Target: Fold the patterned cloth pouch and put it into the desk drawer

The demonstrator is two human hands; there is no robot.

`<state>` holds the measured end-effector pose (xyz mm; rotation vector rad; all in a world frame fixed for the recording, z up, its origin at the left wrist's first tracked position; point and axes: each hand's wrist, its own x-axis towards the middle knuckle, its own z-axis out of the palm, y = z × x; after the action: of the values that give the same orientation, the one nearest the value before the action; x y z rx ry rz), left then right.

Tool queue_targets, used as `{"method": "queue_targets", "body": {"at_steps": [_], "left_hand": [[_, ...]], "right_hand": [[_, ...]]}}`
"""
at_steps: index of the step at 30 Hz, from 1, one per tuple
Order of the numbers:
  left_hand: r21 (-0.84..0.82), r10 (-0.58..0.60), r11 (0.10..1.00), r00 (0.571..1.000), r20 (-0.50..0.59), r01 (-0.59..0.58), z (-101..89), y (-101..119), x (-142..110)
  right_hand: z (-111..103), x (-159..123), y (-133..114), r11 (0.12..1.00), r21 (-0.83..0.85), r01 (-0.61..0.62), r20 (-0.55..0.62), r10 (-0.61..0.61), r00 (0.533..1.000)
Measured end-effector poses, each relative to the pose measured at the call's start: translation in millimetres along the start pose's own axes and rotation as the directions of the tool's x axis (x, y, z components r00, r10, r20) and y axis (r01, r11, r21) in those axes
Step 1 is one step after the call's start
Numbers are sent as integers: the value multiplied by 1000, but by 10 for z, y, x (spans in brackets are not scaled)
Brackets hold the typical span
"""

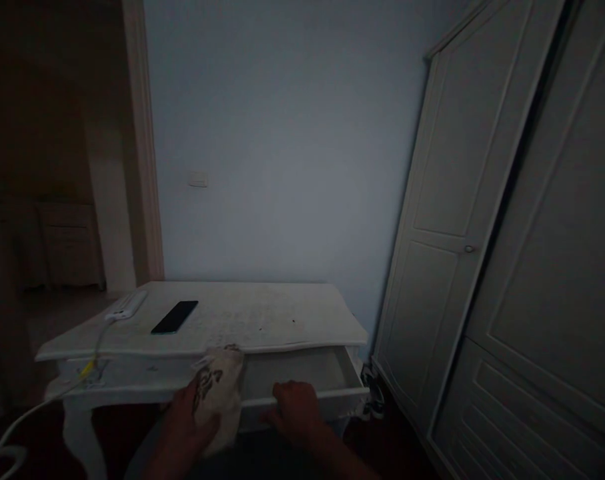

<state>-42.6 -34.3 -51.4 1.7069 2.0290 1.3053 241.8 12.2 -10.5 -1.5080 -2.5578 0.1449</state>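
My left hand is closed around a beige cloth pouch with a dark print. The pouch stands upright in front of the white desk, and its top reaches the desk's front edge. My right hand grips the front panel of the pulled-out drawer, with the fingers over its upper edge and the thumb lower on the front. Part of the drawer's pale inside shows beyond that hand, while the pouch hides its left end.
On the white desk lie a dark phone and a white power strip, whose cable hangs over the left front corner. A white wardrobe stands to the right. Shoes are on the floor between desk and wardrobe.
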Motion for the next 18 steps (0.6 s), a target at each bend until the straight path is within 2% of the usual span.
{"method": "queue_targets", "body": {"at_steps": [3, 7, 13, 16, 18], "left_hand": [[-50, 126, 991, 988, 93, -122, -45, 38, -94], [-7, 152, 988, 955, 255, -155, -88, 209, -181], [98, 81, 990, 984, 156, -97, -41, 589, -178], [75, 42, 996, 988, 151, -54, -30, 604, -236], [48, 30, 998, 994, 103, -36, 5, 560, -335]], "right_hand": [[26, -70, -18, 1000, -9, 15, 9, -15, 1000], [84, -175, -53, 999, -22, 35, 4, -35, 999], [103, -224, -52, 996, -34, 82, -8, -83, 997], [145, -225, -33, 996, -35, 80, -29, -81, 996], [187, -216, -19, 996, -38, 79, -30, -80, 996]]}}
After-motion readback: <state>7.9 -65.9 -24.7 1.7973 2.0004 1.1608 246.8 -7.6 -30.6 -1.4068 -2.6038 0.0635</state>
